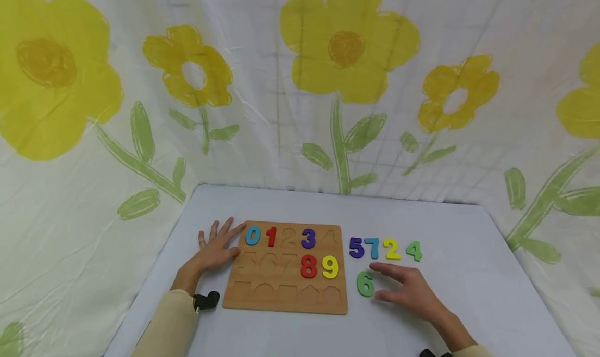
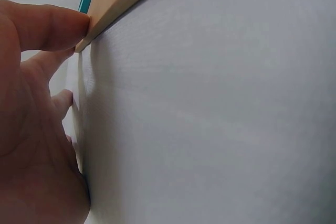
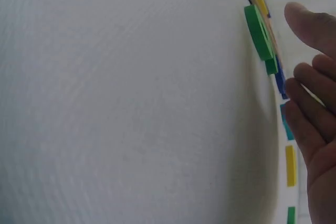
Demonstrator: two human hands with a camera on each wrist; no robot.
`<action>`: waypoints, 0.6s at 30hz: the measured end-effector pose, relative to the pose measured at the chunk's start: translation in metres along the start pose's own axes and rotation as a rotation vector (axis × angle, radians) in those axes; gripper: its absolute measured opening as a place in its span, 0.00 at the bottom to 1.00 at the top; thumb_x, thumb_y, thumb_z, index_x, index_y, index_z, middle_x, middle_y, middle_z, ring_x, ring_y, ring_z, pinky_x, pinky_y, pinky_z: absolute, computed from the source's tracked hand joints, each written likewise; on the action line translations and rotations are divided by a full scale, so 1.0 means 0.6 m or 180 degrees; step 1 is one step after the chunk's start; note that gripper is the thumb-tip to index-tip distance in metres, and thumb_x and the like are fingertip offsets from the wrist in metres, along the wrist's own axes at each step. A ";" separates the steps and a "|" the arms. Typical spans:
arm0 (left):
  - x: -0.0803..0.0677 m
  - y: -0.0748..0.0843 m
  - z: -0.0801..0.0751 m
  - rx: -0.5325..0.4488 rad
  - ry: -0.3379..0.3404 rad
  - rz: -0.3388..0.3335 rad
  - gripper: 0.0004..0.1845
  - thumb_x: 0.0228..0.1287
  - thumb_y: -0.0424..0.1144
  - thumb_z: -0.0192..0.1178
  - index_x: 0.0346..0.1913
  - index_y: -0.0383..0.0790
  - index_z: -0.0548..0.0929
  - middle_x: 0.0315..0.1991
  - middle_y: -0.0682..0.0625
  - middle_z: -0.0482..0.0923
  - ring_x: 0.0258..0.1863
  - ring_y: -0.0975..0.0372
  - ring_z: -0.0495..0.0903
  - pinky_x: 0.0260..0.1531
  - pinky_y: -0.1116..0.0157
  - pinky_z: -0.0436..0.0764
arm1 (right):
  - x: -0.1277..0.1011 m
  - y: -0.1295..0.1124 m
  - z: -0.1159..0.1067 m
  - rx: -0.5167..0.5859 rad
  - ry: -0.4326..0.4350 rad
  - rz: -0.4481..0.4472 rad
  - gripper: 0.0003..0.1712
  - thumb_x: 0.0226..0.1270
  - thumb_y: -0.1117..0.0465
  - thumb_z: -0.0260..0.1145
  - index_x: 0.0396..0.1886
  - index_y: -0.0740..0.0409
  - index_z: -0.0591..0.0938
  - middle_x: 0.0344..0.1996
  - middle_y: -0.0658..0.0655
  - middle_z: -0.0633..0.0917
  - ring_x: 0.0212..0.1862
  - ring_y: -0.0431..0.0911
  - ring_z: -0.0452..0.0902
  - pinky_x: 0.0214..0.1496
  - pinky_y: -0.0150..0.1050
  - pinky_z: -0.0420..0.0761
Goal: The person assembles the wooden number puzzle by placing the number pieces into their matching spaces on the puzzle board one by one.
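Observation:
A wooden number puzzle board (image 1: 262,298) lies on the white table with the blue 0 (image 1: 253,235), red 1 (image 1: 271,236), purple 3 (image 1: 308,238), red 8 (image 1: 308,267) and yellow 9 (image 1: 330,267) in its recesses. At the board's left edge my left hand (image 1: 215,250) rests with fingers spread, thumb and index fingertip touching the wood. My right hand (image 1: 412,293) hovers beside the green 6 (image 1: 365,284), thumb and fingers apart and holding nothing. In the right wrist view the green 6 (image 3: 258,32) stands off from the thumb.
Right of the board lie a purple 5 (image 1: 357,248), blue 7 (image 1: 372,247), yellow 2 (image 1: 391,249) and green 4 (image 1: 414,250) in a row. Several bare recesses show in the board, its bottom row among them. A flowered curtain (image 1: 253,154) hangs behind the table.

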State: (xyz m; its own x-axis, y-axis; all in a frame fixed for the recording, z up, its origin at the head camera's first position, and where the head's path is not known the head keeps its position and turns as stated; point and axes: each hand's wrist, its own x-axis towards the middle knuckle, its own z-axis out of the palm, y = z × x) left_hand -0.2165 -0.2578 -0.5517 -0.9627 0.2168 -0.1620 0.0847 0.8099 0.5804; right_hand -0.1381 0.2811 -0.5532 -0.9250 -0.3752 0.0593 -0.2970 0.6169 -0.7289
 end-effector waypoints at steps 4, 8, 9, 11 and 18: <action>-0.002 0.000 0.001 -0.0021 -0.0019 -0.0003 0.40 0.74 0.40 0.59 0.87 0.46 0.63 0.90 0.31 0.41 0.86 0.26 0.27 0.71 0.20 0.19 | 0.002 0.006 0.010 -0.0150 -0.0063 0.0005 0.37 0.60 0.47 0.85 0.70 0.49 0.87 0.65 0.46 0.90 0.68 0.47 0.86 0.70 0.44 0.84; -0.004 0.000 0.000 -0.0046 -0.0001 0.0026 0.40 0.73 0.40 0.59 0.87 0.46 0.63 0.90 0.31 0.42 0.86 0.26 0.27 0.71 0.21 0.19 | 0.005 0.005 0.016 -0.0270 -0.0048 -0.0022 0.39 0.58 0.48 0.86 0.70 0.48 0.86 0.65 0.46 0.90 0.68 0.50 0.86 0.70 0.47 0.84; -0.004 0.000 0.000 -0.0067 0.0011 0.0041 0.40 0.73 0.40 0.59 0.87 0.46 0.63 0.89 0.30 0.42 0.86 0.26 0.27 0.71 0.21 0.19 | 0.005 0.003 0.017 -0.0308 -0.0039 -0.0034 0.39 0.58 0.48 0.86 0.70 0.48 0.86 0.65 0.46 0.90 0.68 0.50 0.86 0.70 0.48 0.84; -0.003 -0.005 0.002 -0.0117 0.0057 0.0084 0.40 0.71 0.40 0.59 0.86 0.46 0.64 0.89 0.29 0.43 0.85 0.25 0.28 0.71 0.20 0.19 | 0.006 0.001 0.019 -0.0365 -0.0020 -0.0048 0.39 0.57 0.49 0.87 0.70 0.49 0.86 0.65 0.46 0.90 0.68 0.50 0.87 0.70 0.50 0.84; 0.011 -0.033 0.017 -0.0071 0.0167 0.0169 0.40 0.72 0.41 0.59 0.86 0.48 0.64 0.89 0.30 0.43 0.85 0.25 0.28 0.70 0.21 0.17 | 0.008 -0.007 0.024 -0.0487 -0.0052 -0.0044 0.39 0.56 0.51 0.87 0.70 0.47 0.86 0.64 0.45 0.90 0.67 0.49 0.87 0.69 0.51 0.85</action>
State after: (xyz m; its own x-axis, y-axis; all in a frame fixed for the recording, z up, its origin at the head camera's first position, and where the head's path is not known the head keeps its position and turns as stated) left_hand -0.2219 -0.2665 -0.5725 -0.9692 0.2298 -0.0888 0.1308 0.7856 0.6047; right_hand -0.1379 0.2666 -0.5595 -0.9170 -0.3948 0.0566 -0.3434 0.7093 -0.6156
